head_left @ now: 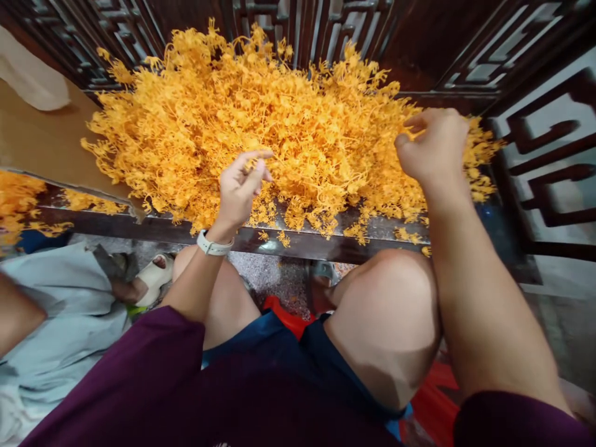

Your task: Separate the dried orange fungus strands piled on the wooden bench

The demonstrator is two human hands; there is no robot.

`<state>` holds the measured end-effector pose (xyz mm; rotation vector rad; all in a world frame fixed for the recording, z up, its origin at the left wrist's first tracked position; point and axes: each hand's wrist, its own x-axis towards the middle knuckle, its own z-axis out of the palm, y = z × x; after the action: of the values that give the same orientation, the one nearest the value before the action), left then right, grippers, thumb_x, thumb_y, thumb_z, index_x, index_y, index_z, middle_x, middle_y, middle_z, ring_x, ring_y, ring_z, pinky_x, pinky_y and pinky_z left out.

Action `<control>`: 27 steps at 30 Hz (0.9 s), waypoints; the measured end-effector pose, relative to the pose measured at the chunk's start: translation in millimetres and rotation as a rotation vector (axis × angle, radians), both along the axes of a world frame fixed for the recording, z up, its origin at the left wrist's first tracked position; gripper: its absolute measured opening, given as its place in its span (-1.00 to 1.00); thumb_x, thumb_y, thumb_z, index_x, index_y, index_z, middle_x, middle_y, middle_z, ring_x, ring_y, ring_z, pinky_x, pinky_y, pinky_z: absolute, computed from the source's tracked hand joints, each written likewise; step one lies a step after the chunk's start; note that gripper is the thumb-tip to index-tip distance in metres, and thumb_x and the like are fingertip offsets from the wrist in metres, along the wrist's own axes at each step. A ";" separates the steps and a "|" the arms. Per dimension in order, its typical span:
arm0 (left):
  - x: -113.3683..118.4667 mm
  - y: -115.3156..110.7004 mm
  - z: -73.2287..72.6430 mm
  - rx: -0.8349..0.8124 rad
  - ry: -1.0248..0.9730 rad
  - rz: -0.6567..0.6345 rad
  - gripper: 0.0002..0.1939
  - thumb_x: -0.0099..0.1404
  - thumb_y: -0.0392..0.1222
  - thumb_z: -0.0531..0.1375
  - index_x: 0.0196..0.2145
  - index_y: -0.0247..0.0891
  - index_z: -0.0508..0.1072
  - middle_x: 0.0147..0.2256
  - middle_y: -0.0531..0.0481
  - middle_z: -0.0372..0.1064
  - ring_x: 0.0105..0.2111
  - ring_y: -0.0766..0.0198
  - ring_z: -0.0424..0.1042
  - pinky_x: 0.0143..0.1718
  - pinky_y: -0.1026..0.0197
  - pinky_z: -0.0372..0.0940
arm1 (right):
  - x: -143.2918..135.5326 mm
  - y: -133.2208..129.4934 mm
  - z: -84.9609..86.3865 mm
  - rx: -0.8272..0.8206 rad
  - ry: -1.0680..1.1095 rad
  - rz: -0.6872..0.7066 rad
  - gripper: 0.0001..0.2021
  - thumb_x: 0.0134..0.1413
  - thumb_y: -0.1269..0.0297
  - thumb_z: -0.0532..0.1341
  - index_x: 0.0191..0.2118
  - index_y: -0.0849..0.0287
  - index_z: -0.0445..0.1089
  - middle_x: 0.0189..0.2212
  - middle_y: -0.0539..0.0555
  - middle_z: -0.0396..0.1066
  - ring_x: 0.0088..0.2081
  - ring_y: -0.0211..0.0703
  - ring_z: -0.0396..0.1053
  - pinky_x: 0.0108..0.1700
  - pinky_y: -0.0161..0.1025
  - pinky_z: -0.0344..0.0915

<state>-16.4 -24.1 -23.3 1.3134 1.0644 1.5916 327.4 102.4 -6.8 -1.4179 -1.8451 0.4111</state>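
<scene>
A large heap of orange-yellow plastic flower-like pieces [261, 124] lies along a dark wooden bench [316, 246]. My left hand [242, 183], with a white watch [214, 244] on its wrist, hovers over the heap's near middle. Its fingers are partly extended and apart, with nothing visible between them. Over the right end of the heap is my right hand [435, 146], its fingers bent toward the thumb. Whether a small piece sits between those fingertips is too unclear to tell.
Carved dark wood lattice [559, 143] rises behind and to the right. At the left, a cardboard piece [51, 136] stands between the heap and more orange pieces [18, 202]. Another person in light grey clothing [65, 292] sits at the left. Red material [433, 397] lies below.
</scene>
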 end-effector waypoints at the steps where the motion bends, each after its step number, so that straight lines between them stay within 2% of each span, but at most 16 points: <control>1: 1.5 -0.9 -1.4 -0.014 0.015 -0.081 -0.73 0.40 -0.05 0.25 -0.04 -0.19 0.59 -0.36 -0.05 0.47 -0.59 0.48 0.13 -0.54 0.32 0.01 | -15.5 -5.9 8.6 0.017 -0.075 -0.071 -0.94 0.16 0.45 0.21 -0.24 0.19 0.39 -0.34 0.15 0.21 -0.26 -0.20 0.02 -0.04 -0.15 -0.12; 3: 2.7 -3.4 -3.8 -0.056 0.049 -0.241 -0.71 0.38 -0.03 0.27 -0.03 -0.20 0.60 -0.33 -0.09 0.51 -0.60 0.49 0.14 -0.55 0.31 0.01 | -48.5 -21.9 25.0 0.056 -0.035 -0.048 -0.90 0.23 0.41 0.23 -0.18 0.20 0.48 -0.35 0.12 0.33 -0.32 -0.26 0.17 -0.11 -0.16 0.02; 4: 2.8 -5.2 -4.3 -0.072 0.064 -0.310 -0.71 0.39 -0.01 0.27 -0.04 -0.19 0.60 -0.33 -0.11 0.52 -0.59 0.48 0.16 -0.55 0.32 0.02 | -64.6 -31.7 32.0 0.055 0.020 0.010 -0.91 0.28 0.33 0.25 -0.19 0.20 0.49 -0.36 0.11 0.35 -0.34 -0.28 0.19 -0.15 -0.17 0.05; 7: 2.6 -12.2 -2.5 -0.074 0.108 -0.446 -0.73 0.43 -0.01 0.24 -0.04 -0.17 0.58 -0.37 -0.10 0.53 -0.55 0.46 0.29 -0.52 0.34 0.05 | -106.3 -63.5 46.9 -0.041 0.102 0.310 -0.66 0.39 -0.01 0.21 -0.15 0.21 0.48 -0.34 0.09 0.38 -0.37 -0.31 0.18 -0.26 -0.21 0.06; 10: 2.9 -17.2 1.2 -0.047 0.157 -0.522 -0.77 0.45 -0.06 0.22 -0.04 -0.19 0.55 -0.43 -0.07 0.50 -0.50 0.44 0.39 -0.48 0.37 0.13 | -132.9 -89.2 53.6 -0.144 0.144 0.544 -0.55 0.37 -0.15 0.19 -0.16 0.22 0.48 -0.34 0.09 0.38 -0.36 -0.31 0.21 -0.28 -0.25 0.10; 13: 1.4 -16.4 1.5 -0.007 0.156 -0.512 -0.85 0.43 -0.10 0.26 -0.19 -0.23 0.54 -0.53 0.01 0.41 -0.56 0.47 0.36 -0.50 0.39 0.13 | -143.0 -99.8 54.6 -0.244 0.204 0.670 -0.62 0.27 -0.06 0.32 -0.21 0.23 0.50 -0.34 0.09 0.40 -0.35 -0.30 0.26 -0.29 -0.27 0.18; 16: -4.6 -11.2 -2.1 0.045 0.167 -0.461 -0.87 0.38 -0.13 0.30 -0.26 -0.25 0.58 -0.59 0.09 0.29 -0.64 0.52 0.22 -0.57 0.40 0.07 | -142.8 -97.1 52.0 -0.280 0.276 0.775 -0.66 0.19 0.03 0.40 -0.23 0.28 0.49 -0.33 0.11 0.43 -0.34 -0.31 0.30 -0.29 -0.31 0.25; 19: -11.8 -6.5 -6.6 0.129 0.188 -0.447 -0.90 0.34 -0.18 0.33 -0.22 -0.24 0.62 -0.48 0.04 0.39 -0.55 0.52 0.29 -0.51 0.41 0.14 | -142.9 -92.8 49.3 -0.334 0.407 0.885 -0.61 0.18 0.05 0.42 -0.21 0.36 0.45 -0.33 0.13 0.43 -0.33 -0.35 0.33 -0.29 -0.38 0.29; 22: -14.3 -6.2 -10.1 0.196 0.117 -0.523 -0.89 0.38 -0.16 0.30 -0.23 -0.22 0.60 -0.33 -0.03 0.49 -0.38 0.45 0.42 -0.37 0.36 0.24 | -148.4 -94.0 47.6 -0.487 0.522 1.003 -0.57 0.17 0.05 0.43 -0.19 0.38 0.38 -0.36 0.12 0.41 -0.35 -0.40 0.34 -0.31 -0.44 0.30; 27: -12.1 -14.1 -12.9 0.226 -0.084 -0.639 -0.83 0.37 -0.08 0.30 -0.32 -0.21 0.54 -0.43 -0.01 0.43 -0.41 0.40 0.40 -0.36 0.30 0.26 | -156.7 -99.2 45.2 -0.637 0.679 1.186 -0.51 0.18 0.01 0.42 -0.23 0.38 0.27 -0.41 0.07 0.33 -0.40 -0.46 0.29 -0.38 -0.49 0.22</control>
<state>-28.6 -38.1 -36.2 1.5239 0.3514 1.2774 170.6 3.1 38.4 -0.2064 -1.8009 1.9083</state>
